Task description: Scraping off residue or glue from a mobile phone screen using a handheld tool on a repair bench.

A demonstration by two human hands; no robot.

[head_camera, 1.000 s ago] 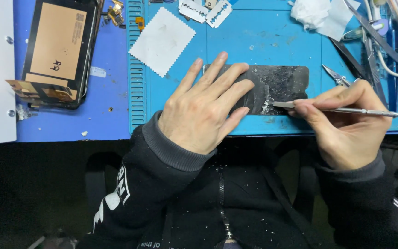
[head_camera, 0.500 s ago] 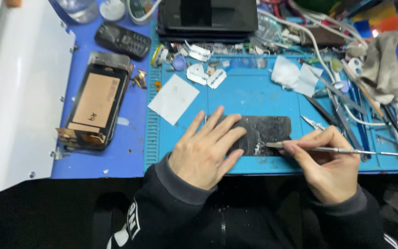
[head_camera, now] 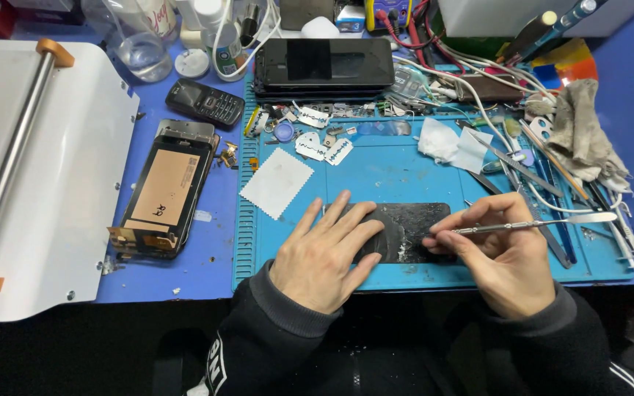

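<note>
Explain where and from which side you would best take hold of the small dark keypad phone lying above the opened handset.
Grip the keypad phone across its two long edges, coming straight down from above. It lies flat and slanted on the blue table, with bare surface along both sides.

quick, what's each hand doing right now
Left hand: open, fingers spread, pressing flat on the dark phone panel.
Right hand: closed on a thin metal spudger, its tip at the panel.
</note>
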